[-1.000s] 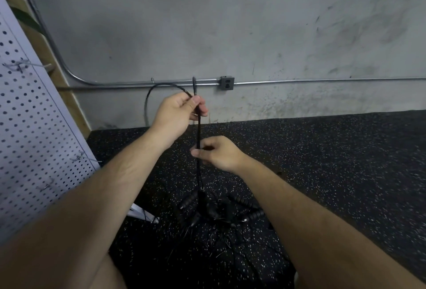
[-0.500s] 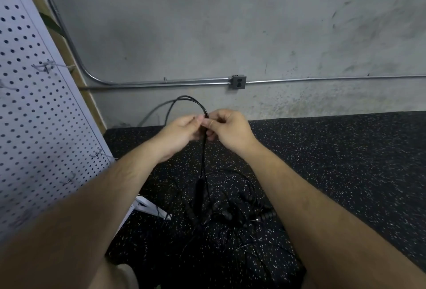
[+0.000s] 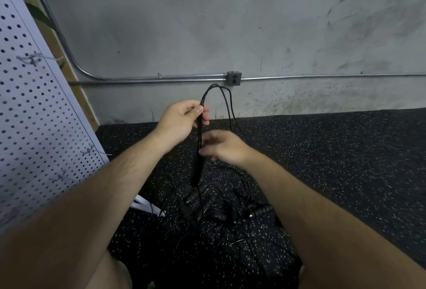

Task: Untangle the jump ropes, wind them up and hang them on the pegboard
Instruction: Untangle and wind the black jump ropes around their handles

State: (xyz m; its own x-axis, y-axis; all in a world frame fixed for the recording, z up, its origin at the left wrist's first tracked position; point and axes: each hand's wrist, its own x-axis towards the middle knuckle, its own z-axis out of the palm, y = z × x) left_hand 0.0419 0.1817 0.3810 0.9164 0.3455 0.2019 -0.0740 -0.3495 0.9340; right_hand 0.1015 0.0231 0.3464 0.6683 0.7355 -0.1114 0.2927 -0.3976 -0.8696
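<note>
Blurring obscures right hand [image 3: 222, 148]; its grip cannot be told. Left hand [image 3: 179, 122] pinches looped thin black jump rope [image 3: 200, 137]. Tangled pile of black ropes [image 3: 207, 208] below, indistinct.

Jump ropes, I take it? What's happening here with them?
A person is gathering one black jump rope into loops. The left hand pinches the loops together near their top, and a handle hangs straight down below it. The right hand is at the strands just underneath, too blurred to tell whether it grips. More ropes lie in a tangled pile on the speckled floor. The pegboard stands to the left; no rope hangs on the part in view.
</note>
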